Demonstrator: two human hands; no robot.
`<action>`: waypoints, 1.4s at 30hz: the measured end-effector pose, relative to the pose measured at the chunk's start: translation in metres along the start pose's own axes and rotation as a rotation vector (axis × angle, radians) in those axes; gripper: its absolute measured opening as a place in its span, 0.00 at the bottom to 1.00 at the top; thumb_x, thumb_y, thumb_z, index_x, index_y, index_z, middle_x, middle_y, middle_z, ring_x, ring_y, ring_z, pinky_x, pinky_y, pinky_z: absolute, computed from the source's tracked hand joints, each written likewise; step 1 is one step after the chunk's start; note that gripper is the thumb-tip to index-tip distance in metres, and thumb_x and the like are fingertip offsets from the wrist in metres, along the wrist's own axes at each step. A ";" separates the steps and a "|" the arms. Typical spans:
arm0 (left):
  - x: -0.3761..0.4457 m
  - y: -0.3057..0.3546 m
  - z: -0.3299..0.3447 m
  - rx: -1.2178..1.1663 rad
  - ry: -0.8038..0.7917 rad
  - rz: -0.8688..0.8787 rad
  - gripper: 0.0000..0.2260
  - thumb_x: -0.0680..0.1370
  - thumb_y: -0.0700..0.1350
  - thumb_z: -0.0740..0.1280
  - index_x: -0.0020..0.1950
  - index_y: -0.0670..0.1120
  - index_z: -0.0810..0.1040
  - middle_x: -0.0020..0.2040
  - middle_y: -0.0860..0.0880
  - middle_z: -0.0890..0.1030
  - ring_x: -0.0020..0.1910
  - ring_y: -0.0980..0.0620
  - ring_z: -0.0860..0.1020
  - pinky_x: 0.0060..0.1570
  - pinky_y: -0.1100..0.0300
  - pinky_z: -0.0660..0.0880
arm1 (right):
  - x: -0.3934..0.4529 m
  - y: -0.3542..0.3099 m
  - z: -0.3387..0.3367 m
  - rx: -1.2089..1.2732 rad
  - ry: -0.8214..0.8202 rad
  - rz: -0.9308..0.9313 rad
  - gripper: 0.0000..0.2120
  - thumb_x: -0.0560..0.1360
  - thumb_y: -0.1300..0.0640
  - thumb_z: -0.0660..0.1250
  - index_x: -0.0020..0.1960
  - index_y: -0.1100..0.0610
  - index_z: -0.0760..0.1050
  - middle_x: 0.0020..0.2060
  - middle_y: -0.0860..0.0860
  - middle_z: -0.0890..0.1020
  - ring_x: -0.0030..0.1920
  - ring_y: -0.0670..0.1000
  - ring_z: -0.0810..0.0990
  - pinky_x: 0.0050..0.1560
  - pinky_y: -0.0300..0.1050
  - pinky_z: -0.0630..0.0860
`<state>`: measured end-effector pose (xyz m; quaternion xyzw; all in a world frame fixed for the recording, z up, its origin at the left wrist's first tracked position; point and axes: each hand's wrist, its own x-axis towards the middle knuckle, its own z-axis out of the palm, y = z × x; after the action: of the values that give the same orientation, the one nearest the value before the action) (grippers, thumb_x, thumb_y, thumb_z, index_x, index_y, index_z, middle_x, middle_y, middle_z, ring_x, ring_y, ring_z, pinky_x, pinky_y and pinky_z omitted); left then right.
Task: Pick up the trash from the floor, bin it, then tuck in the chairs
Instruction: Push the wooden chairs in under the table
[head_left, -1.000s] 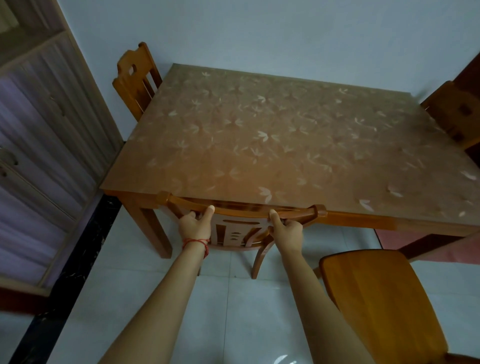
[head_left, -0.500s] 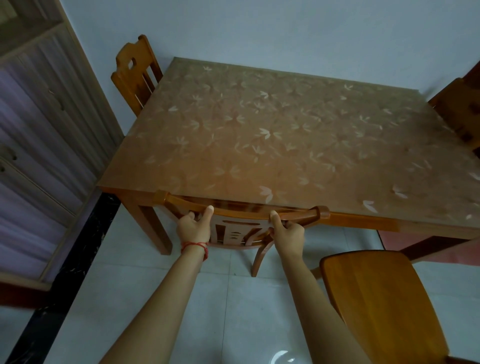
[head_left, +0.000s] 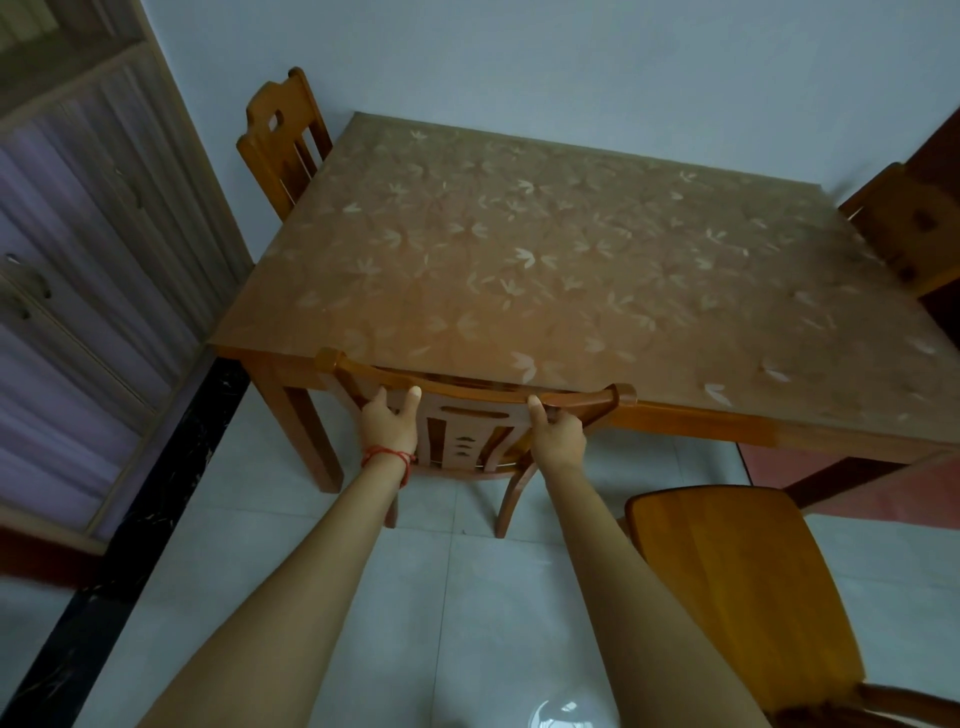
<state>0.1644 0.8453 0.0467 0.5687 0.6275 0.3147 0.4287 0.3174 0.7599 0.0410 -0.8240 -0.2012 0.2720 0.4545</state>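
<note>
1. While both arms reach forward, the left hand (head_left: 390, 422) and the right hand (head_left: 557, 435) hold the curved top rail of the near chair (head_left: 470, 447), which stands pushed in under the front edge of the tabletop (head_left: 545, 260).
2. Left grip: thumb and a finger point up against the rail, the other fingers curled behind the backrest, pinching the wood; a red string (head_left: 387, 457) circles that wrist.
3. Right grip: thumb laid up on the rail, fingers wrapped over its back, closed on the wood near the rail's right end.
4. The near chair's top rail sits touching or just beside the tabletop edge; I cannot tell which. Its back legs stand on the pale tiled floor (head_left: 291, 561).
5. A second chair (head_left: 737, 592) stands at lower right, its seat well clear of the tabletop and not tucked in.
6. A third chair (head_left: 283, 140) is at the tabletop's left side near the wall, and a fourth chair (head_left: 904, 228) is at the right side, blurred.
7. The tabletop bears a translucent cover with a pale leaf pattern.
8. A cabinet (head_left: 78, 234) with ribbed doors stands along the left.
</note>
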 end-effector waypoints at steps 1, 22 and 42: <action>-0.005 -0.003 -0.002 0.021 -0.017 0.010 0.20 0.77 0.51 0.62 0.59 0.36 0.73 0.56 0.36 0.78 0.58 0.39 0.75 0.50 0.56 0.68 | -0.005 0.004 0.000 -0.022 -0.011 -0.025 0.17 0.77 0.46 0.59 0.45 0.61 0.74 0.34 0.54 0.78 0.41 0.56 0.78 0.41 0.45 0.73; -0.098 -0.069 -0.065 0.529 -0.314 0.565 0.25 0.77 0.53 0.59 0.72 0.45 0.60 0.74 0.45 0.62 0.74 0.46 0.56 0.71 0.51 0.55 | -0.163 0.093 -0.036 -0.502 0.113 -0.248 0.28 0.77 0.43 0.57 0.73 0.56 0.58 0.73 0.54 0.64 0.73 0.52 0.60 0.71 0.49 0.58; -0.249 -0.131 -0.098 0.700 -0.879 1.105 0.24 0.78 0.51 0.58 0.71 0.43 0.61 0.73 0.44 0.62 0.73 0.46 0.56 0.71 0.53 0.53 | -0.414 0.192 -0.051 -0.417 0.453 0.194 0.27 0.78 0.45 0.57 0.72 0.56 0.60 0.73 0.54 0.64 0.73 0.55 0.60 0.72 0.51 0.59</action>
<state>0.0148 0.5893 0.0190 0.9725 0.0896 0.0128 0.2148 0.0469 0.3906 0.0079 -0.9543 -0.0670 0.0767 0.2811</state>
